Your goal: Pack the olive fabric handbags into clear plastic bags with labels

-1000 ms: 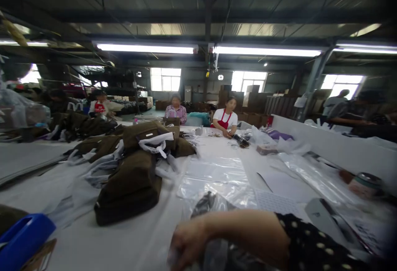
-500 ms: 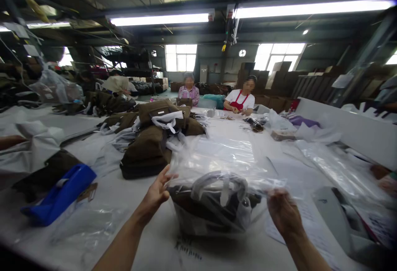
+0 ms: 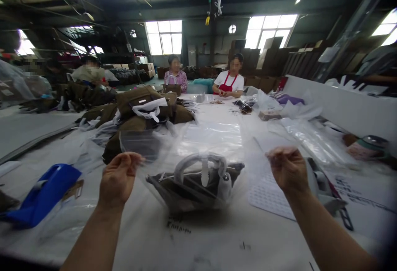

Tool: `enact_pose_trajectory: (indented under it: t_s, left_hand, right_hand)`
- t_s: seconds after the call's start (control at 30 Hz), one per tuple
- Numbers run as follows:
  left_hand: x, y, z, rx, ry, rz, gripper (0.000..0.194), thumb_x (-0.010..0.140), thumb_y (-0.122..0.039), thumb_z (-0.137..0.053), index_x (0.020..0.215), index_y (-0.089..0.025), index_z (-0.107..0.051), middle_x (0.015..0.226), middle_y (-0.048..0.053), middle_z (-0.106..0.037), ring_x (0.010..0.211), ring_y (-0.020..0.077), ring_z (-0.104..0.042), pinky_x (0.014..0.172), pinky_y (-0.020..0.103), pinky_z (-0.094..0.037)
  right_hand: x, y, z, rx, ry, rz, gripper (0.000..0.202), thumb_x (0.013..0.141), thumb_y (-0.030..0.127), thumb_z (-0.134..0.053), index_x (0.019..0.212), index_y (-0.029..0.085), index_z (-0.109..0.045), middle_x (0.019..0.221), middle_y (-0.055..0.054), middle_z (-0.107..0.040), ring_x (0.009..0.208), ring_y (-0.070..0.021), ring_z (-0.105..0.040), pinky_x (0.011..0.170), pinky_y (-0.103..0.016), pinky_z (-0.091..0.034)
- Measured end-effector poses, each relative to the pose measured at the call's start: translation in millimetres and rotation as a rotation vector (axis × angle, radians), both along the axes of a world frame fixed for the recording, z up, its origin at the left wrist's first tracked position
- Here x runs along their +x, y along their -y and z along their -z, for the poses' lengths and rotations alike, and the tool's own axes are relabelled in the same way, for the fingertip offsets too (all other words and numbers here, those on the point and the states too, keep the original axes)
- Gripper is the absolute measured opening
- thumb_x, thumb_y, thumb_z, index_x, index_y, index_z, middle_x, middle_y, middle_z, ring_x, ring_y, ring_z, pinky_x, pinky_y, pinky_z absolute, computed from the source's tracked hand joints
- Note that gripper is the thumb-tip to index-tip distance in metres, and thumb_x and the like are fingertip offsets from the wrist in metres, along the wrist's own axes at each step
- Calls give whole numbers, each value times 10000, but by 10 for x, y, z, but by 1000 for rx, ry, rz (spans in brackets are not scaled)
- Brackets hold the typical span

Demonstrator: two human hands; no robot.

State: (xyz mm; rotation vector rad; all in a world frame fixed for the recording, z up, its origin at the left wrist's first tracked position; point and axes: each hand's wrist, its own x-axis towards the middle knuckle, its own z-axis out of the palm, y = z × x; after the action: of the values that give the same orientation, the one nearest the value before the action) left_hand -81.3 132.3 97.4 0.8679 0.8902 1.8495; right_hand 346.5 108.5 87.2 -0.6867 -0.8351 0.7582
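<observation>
A dark olive handbag [image 3: 192, 190] stands upright on the white table, inside a clear plastic bag [image 3: 161, 147]. Pale wrapping covers its two arched handles [image 3: 180, 169] and a hanging tag piece. My left hand [image 3: 119, 176] is closed in a pinch on the plastic bag's left edge, beside the handbag and apart from it. On the other side, my right hand [image 3: 288, 169] pinches the plastic's right edge between thumb and fingers. The clear film is stretched wide between both hands, above and around the handbag.
Several olive bags [image 3: 145, 105] are piled behind on the left. A blue tape dispenser [image 3: 46, 194] lies at left, a printed sheet [image 3: 269, 192] and a grey device [image 3: 322, 184] at right. Plastic sleeves [image 3: 313, 138] lie farther right. Two people sit across the table [image 3: 214, 111].
My hands have moved apart and up from close beside the handbag, pulling the plastic bag's edges wider. The camera view has tilted down and shifted right.
</observation>
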Motion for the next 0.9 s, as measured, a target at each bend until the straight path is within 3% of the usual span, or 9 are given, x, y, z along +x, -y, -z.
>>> enact_pose_trajectory:
  t_s: [0.1,0.23,0.33,0.43,0.5,0.57,0.63,0.7,0.9]
  left_hand:
    - [-8,-32,-71,34,30,-1,263,571,-358,-815,721,-203,-664,692,-38,-687,645,127,-642,696,283,-570]
    - [-54,-31,-97,22,-126,36,289,618,-391,-782,761,-165,-672,761,17,-706,748,168,-663,767,307,-560]
    - [-92,-164,-146,-70,-76,-71,159,763,-306,-664,707,-159,-640,675,5,-694,642,144,-659,679,287,-571]
    - [-68,-436,-254,-166,40,-109,237,889,-239,-473,709,-159,-605,614,-3,-674,539,122,-634,561,257,-557]
    - [-16,-616,-349,-192,53,-89,281,914,-218,-415,706,-148,-590,592,6,-663,513,118,-625,537,246,-548]
    - [39,-736,-433,-211,32,-61,263,908,-209,-432,703,-140,-583,600,13,-665,510,117,-624,537,242,-546]
    - [69,-779,-470,-234,3,-40,253,903,-193,-441,700,-136,-580,603,14,-665,515,119,-625,529,236,-543]
    - [57,-767,-445,-219,18,-44,261,908,-152,-415,707,-141,-581,601,-5,-659,523,109,-618,530,222,-541]
    - [-45,-663,-296,-272,83,-209,244,892,-226,-450,682,-187,-567,572,-34,-628,472,117,-555,455,225,-499]
  right_hand:
    - [3,0,-58,29,-9,-11,361,558,277,-846,819,260,-599,706,83,-609,676,-82,-588,750,-205,-508]
    - [42,63,-74,-174,114,-220,421,634,475,-770,920,197,-638,970,-45,-673,982,-198,-609,932,-323,-463]
    - [61,-85,-136,-207,15,-175,218,719,385,-722,757,206,-604,784,-6,-690,876,-191,-650,934,-388,-466]
    - [66,-431,-275,-202,-205,-21,205,752,383,-687,727,235,-546,569,87,-596,606,-106,-622,798,-324,-530]
    - [71,-622,-392,-209,-229,7,306,685,476,-727,727,234,-544,555,83,-583,563,-109,-603,751,-317,-537]
    - [86,-659,-473,-208,-147,-138,553,532,667,-727,844,231,-593,762,-13,-677,770,-193,-653,816,-394,-515]
    - [94,-511,-458,-171,2,-321,911,363,826,-645,1054,235,-594,1078,-120,-647,1077,-304,-562,923,-492,-437]
    - [61,-226,-332,-137,175,-382,1054,317,853,-613,1200,284,-536,1233,-110,-568,1226,-322,-431,997,-518,-356]
    - [-373,696,191,-274,387,-174,282,631,523,-706,870,375,-695,1082,-26,-656,1186,-306,-479,1026,-516,-341]
